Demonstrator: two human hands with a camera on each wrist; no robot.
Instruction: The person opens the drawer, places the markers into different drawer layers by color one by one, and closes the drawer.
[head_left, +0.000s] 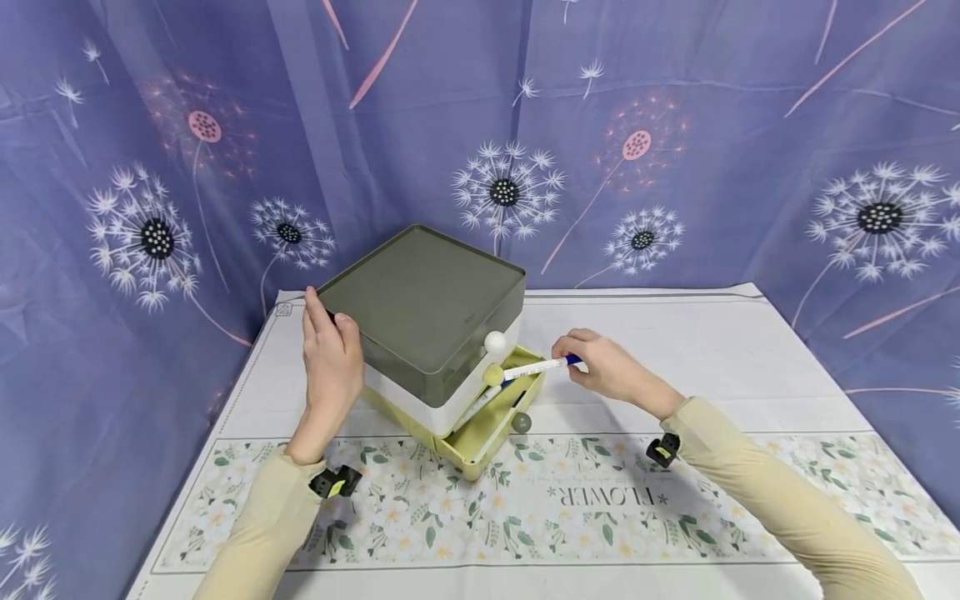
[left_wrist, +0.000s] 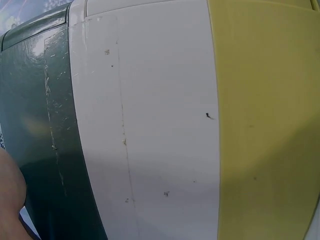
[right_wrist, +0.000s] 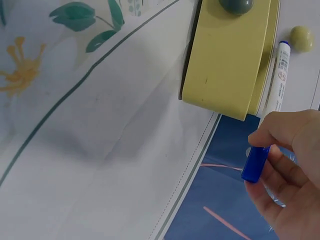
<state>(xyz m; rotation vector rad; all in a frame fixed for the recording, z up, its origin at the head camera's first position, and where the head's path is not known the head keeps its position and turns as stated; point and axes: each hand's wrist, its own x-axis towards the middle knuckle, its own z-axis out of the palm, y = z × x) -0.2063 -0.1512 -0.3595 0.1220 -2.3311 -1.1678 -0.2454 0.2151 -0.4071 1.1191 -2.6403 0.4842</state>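
A three-tier drawer box (head_left: 423,300) stands turned on the table, dark grey-green on top, white in the middle, yellow-green below. Its bottom drawer (right_wrist: 222,65) is pulled out. My left hand (head_left: 330,367) rests against the box's left side and upper edge with fingers extended; the left wrist view is filled by that side wall (left_wrist: 155,100). My right hand (head_left: 603,367) pinches a white marker (head_left: 536,367) by its blue cap (right_wrist: 256,164). The marker's other end points toward the box, above the drawer. Another white marker (head_left: 480,407) lies inside the drawer, partly hidden by the box.
Round knobs stick out in front: a white one (head_left: 495,342), a yellow one (head_left: 492,375) and a grey-green one (head_left: 521,422). Beneath the box lies a white tablecloth with a floral band (head_left: 600,533). A purple dandelion-print curtain (head_left: 420,142) hangs behind and at both sides.
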